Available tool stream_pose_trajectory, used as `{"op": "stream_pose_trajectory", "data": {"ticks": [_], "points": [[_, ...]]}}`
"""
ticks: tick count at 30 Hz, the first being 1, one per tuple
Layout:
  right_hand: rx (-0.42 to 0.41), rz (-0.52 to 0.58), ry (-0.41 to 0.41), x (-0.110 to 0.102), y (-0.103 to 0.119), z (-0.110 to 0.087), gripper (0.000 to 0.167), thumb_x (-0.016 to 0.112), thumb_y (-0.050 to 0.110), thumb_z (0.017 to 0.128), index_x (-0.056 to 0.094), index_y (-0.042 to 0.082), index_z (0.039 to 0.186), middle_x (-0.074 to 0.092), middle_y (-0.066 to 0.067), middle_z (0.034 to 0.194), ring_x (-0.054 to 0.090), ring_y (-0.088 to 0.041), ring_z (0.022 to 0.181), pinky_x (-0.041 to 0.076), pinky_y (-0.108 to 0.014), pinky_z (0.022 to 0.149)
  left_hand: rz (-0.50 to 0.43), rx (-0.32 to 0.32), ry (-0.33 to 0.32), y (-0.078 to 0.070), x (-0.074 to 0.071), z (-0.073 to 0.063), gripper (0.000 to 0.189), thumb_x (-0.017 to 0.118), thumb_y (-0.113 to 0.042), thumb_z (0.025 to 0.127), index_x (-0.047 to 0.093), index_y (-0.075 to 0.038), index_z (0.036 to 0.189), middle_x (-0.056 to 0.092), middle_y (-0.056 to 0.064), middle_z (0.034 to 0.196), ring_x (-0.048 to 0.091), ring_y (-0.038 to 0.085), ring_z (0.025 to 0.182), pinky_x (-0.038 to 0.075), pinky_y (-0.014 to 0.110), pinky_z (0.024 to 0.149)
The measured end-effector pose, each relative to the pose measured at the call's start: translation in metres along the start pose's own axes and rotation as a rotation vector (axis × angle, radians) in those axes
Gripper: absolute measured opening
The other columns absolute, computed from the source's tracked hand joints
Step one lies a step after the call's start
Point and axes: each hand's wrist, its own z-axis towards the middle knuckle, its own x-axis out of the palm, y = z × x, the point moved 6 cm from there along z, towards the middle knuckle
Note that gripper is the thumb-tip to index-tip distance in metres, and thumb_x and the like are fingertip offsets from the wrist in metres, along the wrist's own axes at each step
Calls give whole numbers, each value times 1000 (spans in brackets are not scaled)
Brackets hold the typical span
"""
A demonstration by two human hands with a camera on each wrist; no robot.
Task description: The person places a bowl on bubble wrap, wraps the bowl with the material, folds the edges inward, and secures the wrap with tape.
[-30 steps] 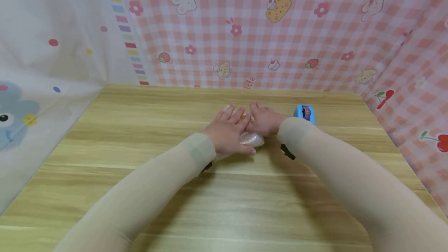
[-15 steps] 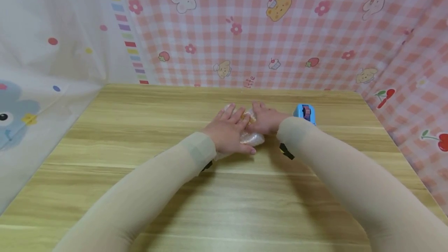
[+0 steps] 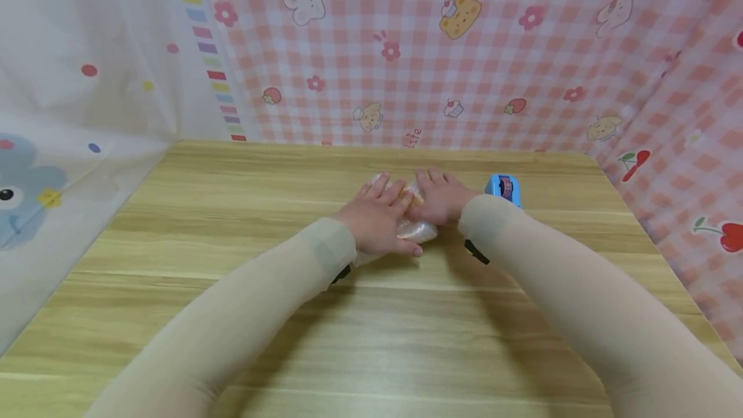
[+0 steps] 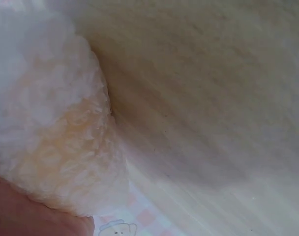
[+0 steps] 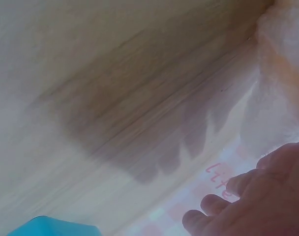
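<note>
A bundle in clear bubble wrap [image 3: 416, 231], with something orange showing through, lies on the wooden table under both hands. My left hand [image 3: 374, 219] rests across its left part with straight, spread fingers and the thumb toward me. On its right side lies my right hand [image 3: 441, 200], fingers extended toward the back. In the left wrist view the bubble wrap [image 4: 61, 128] fills the left side, a finger beneath it at the corner. The right wrist view has the fingers [image 5: 248, 186] beside the wrap [image 5: 277, 105]. Much of the bundle is hidden by the hands.
A blue tape dispenser [image 3: 504, 189] stands just beyond the right wrist. It also shows at the bottom edge of the right wrist view. Pink checked cloth [image 3: 348, 37] hangs behind the table, and a white printed cloth [image 3: 87, 108] hangs at the left.
The right hand has shifted slightly and its fingers have spread, so a little more of the orange under the wrap shows between the hands. The left hand stays in place.
</note>
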Motion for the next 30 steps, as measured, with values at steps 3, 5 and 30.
{"op": "stream_pose_trajectory", "data": {"ticks": [3, 5, 30], "points": [[-9, -6, -14, -2, 0, -4, 110, 50, 71, 97, -5, 8, 170, -9, -22, 176, -4, -48, 163, 2, -62, 131, -19, 10, -9, 1, 0, 1, 114, 51, -84, 91, 10, -14, 170, -1, 10, 179, -12, 36, 164, -1, 52, 134], [-14, -12, -24, -2, -2, -4, 110, 46, 74, 97, -5, 9, 170, -8, -21, 176, -3, -48, 163, 3, -64, 131, -27, 12, -18, 2, -1, 2, 114, 52, -84, 91, 11, -14, 170, -1, 11, 179, -11, 37, 165, -1, 52, 134], [-140, -16, -67, -9, -9, -17, 85, 26, 58, 112, -1, -1, 168, -3, -26, 175, -1, -47, 163, 5, -62, 131, -82, 17, -69, 13, -9, 8, 117, 46, -91, 87, 12, -17, 171, -5, 11, 179, -12, 36, 164, 0, 58, 133]]}}
